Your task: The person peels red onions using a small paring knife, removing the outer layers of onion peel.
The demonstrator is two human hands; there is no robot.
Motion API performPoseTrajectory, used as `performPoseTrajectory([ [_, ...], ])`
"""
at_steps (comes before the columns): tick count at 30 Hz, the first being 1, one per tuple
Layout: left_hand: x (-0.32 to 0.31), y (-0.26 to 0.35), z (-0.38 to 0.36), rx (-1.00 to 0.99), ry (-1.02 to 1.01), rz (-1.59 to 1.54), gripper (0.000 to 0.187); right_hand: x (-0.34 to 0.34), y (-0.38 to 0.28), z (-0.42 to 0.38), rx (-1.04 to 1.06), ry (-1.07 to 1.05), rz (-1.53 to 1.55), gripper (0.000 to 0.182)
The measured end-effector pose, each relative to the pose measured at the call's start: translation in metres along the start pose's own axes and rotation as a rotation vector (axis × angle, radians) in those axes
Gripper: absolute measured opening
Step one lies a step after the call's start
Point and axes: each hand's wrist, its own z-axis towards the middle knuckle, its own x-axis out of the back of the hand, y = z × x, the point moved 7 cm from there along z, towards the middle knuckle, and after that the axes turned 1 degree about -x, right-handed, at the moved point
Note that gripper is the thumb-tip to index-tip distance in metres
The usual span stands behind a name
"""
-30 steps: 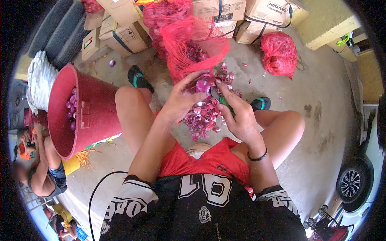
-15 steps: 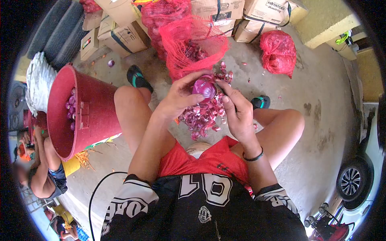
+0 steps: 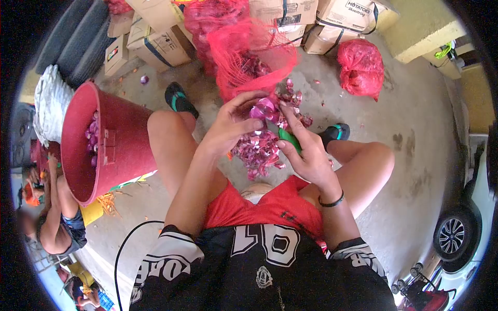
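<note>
My left hand (image 3: 231, 122) is wrapped round a purple-red onion (image 3: 263, 110), thumb on its near side. My right hand (image 3: 313, 155) has its index finger stretched toward the onion's right side. A green-handled tool (image 3: 289, 139) sits between that hand's thumb and fingers; its working end cannot be made out. Beneath both hands, loose onion skins (image 3: 257, 155) lie heaped on the floor. Just beyond the hands, an open red mesh sack (image 3: 231, 78) contains more dark skins or onions.
A large red tub (image 3: 124, 140) with onions inside stands at the left, near another person (image 3: 57, 223). Cardboard boxes (image 3: 161, 46) and a full red mesh sack (image 3: 218, 26) line the back. A closed red bag (image 3: 360, 67) rests on the floor; a car wheel (image 3: 452, 236) is at the right.
My right hand has shifted slightly, its thumb away from the fingers, so the green handle now shows. The onion has turned or lost skin and is more covered by my left hand.
</note>
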Motion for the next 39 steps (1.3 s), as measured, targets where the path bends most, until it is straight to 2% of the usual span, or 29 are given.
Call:
performPoseTrajectory([
  [4, -0.002, -0.004, -0.001, 0.080, -0.019, -0.010, 0.063, 0.006, -0.006, 0.003, 0.155, 0.073, -0.126, 0.052],
  [7, 0.001, -0.009, -0.003, 0.142, -0.028, -0.040, 0.064, 0.010, 0.002, 0.002, -0.063, 0.007, -0.068, 0.044],
  [10, -0.009, 0.001, -0.004, 0.101, -0.069, -0.057, 0.049, 0.010, 0.003, 0.001, 0.013, 0.092, 0.046, 0.038],
  [13, -0.011, 0.004, -0.002, 0.138, -0.126, 0.004, 0.052, 0.012, 0.001, 0.001, 0.053, 0.142, 0.105, 0.035],
  [16, -0.010, 0.006, -0.005, 0.125, -0.184, 0.161, 0.059, 0.024, 0.023, -0.004, -0.159, 0.258, 0.208, 0.038],
  [19, -0.015, 0.005, -0.006, 0.109, -0.166, 0.029, 0.077, 0.038, 0.041, -0.009, -0.337, 0.316, 0.310, 0.042],
  [22, -0.020, 0.007, -0.003, 0.073, -0.073, -0.091, 0.078, 0.033, 0.046, -0.012, -0.425, 0.271, 0.302, 0.043],
  [25, -0.009, 0.000, 0.002, 0.059, 0.001, -0.028, 0.077, 0.019, 0.039, -0.006, -0.250, 0.134, 0.072, 0.050],
  [28, -0.010, 0.006, 0.004, -0.076, 0.050, 0.286, 0.076, 0.010, 0.024, -0.006, -0.178, 0.121, 0.114, 0.057],
  [32, -0.009, 0.011, 0.006, -0.166, 0.076, 0.518, 0.076, 0.002, 0.010, -0.003, -0.081, 0.017, -0.089, 0.063],
  [36, -0.010, 0.013, 0.005, -0.209, 0.124, 0.643, 0.074, 0.005, 0.008, -0.001, 0.044, 0.129, -0.220, 0.057],
  [39, -0.011, 0.012, 0.007, -0.208, 0.136, 0.608, 0.071, 0.005, 0.008, 0.000, -0.090, 0.122, -0.287, 0.051],
])
